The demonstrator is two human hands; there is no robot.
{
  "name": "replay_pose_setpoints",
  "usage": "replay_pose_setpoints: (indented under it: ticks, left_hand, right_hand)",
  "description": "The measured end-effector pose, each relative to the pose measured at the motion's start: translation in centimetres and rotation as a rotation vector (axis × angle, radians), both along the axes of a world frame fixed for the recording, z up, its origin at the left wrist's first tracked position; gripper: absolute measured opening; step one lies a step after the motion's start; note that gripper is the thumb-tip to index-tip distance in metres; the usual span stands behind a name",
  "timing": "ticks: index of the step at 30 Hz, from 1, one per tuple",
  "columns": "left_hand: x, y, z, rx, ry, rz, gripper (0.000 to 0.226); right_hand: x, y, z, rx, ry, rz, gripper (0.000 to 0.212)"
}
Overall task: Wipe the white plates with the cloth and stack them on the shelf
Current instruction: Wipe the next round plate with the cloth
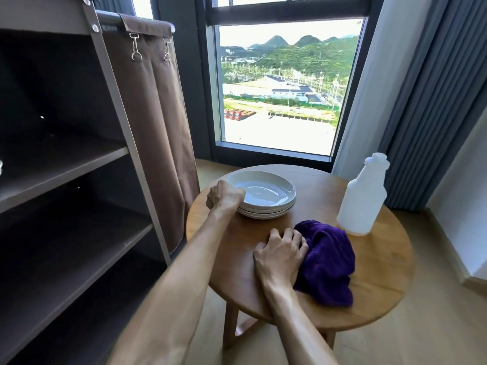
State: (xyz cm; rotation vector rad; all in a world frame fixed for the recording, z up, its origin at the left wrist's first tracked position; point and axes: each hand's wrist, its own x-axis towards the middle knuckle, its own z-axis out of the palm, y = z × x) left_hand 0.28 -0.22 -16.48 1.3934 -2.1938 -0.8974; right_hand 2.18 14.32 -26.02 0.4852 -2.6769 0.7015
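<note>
Nearest you, your right hand (pixel 280 252) lies on the near-left edge of the purple cloth (pixel 326 262), fingers curled over the bunched fabric as if gathering it; whether the thumb has closed underneath is hidden, so the grip looks begun rather than secure. The cloth sits crumpled on the round wooden table (pixel 382 272), near the front edge and within easy reach of that hand, which is likely why it is the one taking it. Just beyond the cloth stands a white plastic bottle (pixel 362 196), upright, with no cap or sprayer on its neck; it is translucent and you cannot tell whether it holds any liquid. Further out and to the left, your left hand (pixel 224 196) is curled at the near-left rim of the white plates (pixel 263 193), fingers wrapped toward the edge of the top one; that grip suits lifting or steadying a single plate while the other hand brings the cloth. The plates are stacked several deep on the table's far-left side, the top one shallow-bowled and holding nothing. Left of the table stands the brown shelf (pixel 66 164), its boards in view bearing no plates, so by my reading the wiping has not yet started. Behind everything is the window (pixel 284 83).
</note>
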Motion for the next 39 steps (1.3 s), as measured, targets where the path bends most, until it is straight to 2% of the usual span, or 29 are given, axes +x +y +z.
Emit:
replay_pose_setpoints:
  ticks: [3,4,7,9,13,17,20,21,24,28,31,32,34,36,39]
  left_hand:
    - [-0.1,0.3,0.9,0.036,0.109,0.006,0.035]
    - [-0.2,0.2,1.3,0.115,0.186,0.015,0.034]
    - [-0.3,0.4,1.9,0.551,0.481,0.006,0.022]
    - [0.3,0.4,1.3,0.697,0.594,0.027,0.019]
    - [2.1,0.0,-0.5,0.763,0.791,0.055,0.012]
    - [6.4,2.9,1.9,0.918,1.020,0.119,0.024]
    - [11.7,5.6,2.9,0.990,1.141,0.085,0.039]
    - [13.5,6.6,2.8,0.979,1.148,0.080,0.042]
    - [17.6,9.3,1.8,0.902,1.133,0.127,0.030]
    - [20.6,11.3,-0.3,0.872,1.160,0.127,0.037]
    - [21.4,12.0,-1.0,0.866,1.181,0.119,0.038]
    - [21.5,12.3,-1.2,0.865,1.181,0.114,0.037]
    - [21.6,12.6,-1.6,0.864,1.137,0.094,0.033]
    - [21.5,12.2,-2.2,0.884,1.122,0.085,0.028]
    - [20.8,11.1,-2.7,0.904,1.112,0.071,0.033]
  right_hand:
    - [-0.1,0.0,-0.1,0.007,0.006,0.007,0.031]
    - [-0.2,0.0,-0.1,0.015,-0.003,0.012,0.031]
    - [-0.2,0.2,-0.2,0.031,-0.030,0.026,0.033]
    - [-0.2,0.5,-0.2,0.035,-0.036,0.042,0.035]
    - [-0.3,0.7,-0.2,0.038,-0.044,0.054,0.035]
    - [-1.1,0.6,-0.4,0.056,-0.023,0.043,0.028]
    - [-0.8,0.8,-0.5,0.061,-0.033,0.069,0.027]
    - [-0.7,0.9,-0.3,0.037,-0.037,0.077,0.028]
    - [0.1,0.9,0.5,-0.166,-0.072,0.111,0.032]
    - [1.8,2.3,1.5,-0.453,0.009,0.176,0.033]
    - [2.1,3.4,2.7,-0.363,0.129,0.092,0.033]
    - [1.7,3.7,3.3,-0.291,0.099,0.018,0.039]
    - [0.9,4.5,4.0,-0.158,-0.113,-0.126,0.053]
    - [0.3,5.0,4.6,-0.059,-0.303,-0.175,0.061]
    - [-0.4,4.9,5.6,-0.173,-0.314,-0.158,0.048]
